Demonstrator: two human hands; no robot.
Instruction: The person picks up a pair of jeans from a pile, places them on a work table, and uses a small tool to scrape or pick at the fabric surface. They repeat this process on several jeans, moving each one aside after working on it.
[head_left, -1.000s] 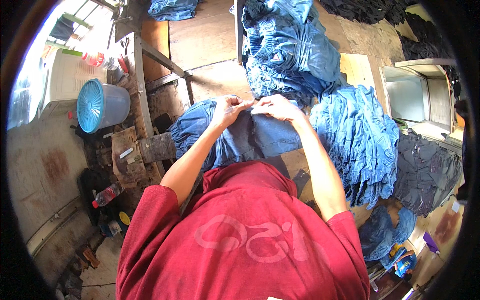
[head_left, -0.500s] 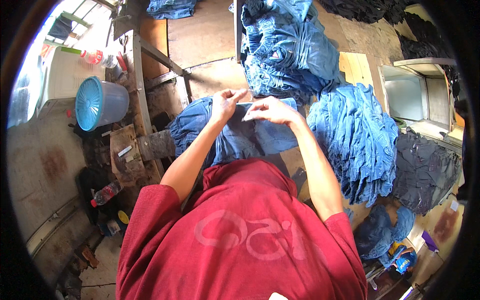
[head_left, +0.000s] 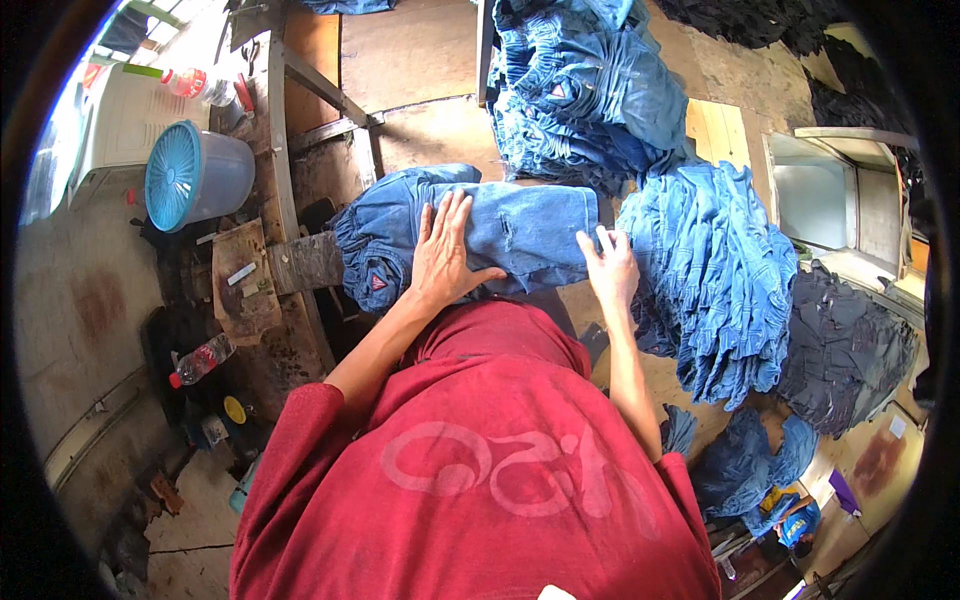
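Note:
A folded pair of blue jeans point(head_left: 535, 220) lies crosswise in front of me, with its gathered waist end at the left and a frayed slit on the leg. My left hand point(head_left: 443, 255) rests flat on the denim, thumb and fingers spread. At the leg's right end, my right hand point(head_left: 612, 272) has its fingers apart and slightly bent, close to the hem; whether it touches the cloth I cannot tell. Just right of it stands a tall stack of folded blue jeans point(head_left: 715, 285).
Another heap of jeans point(head_left: 595, 95) sits beyond, beside an upright post. Dark garments point(head_left: 845, 345) are piled at the far right. To the left are a tub with a blue lid point(head_left: 200, 175), a wooden frame point(head_left: 280, 150) and a plastic bottle point(head_left: 205, 360). A person is at lower right.
Both hands were raised close together above the denim with fingers pinched. They have come down and apart, left onto the jeans, right to the hem. The leg now lies smoother, lighter side up.

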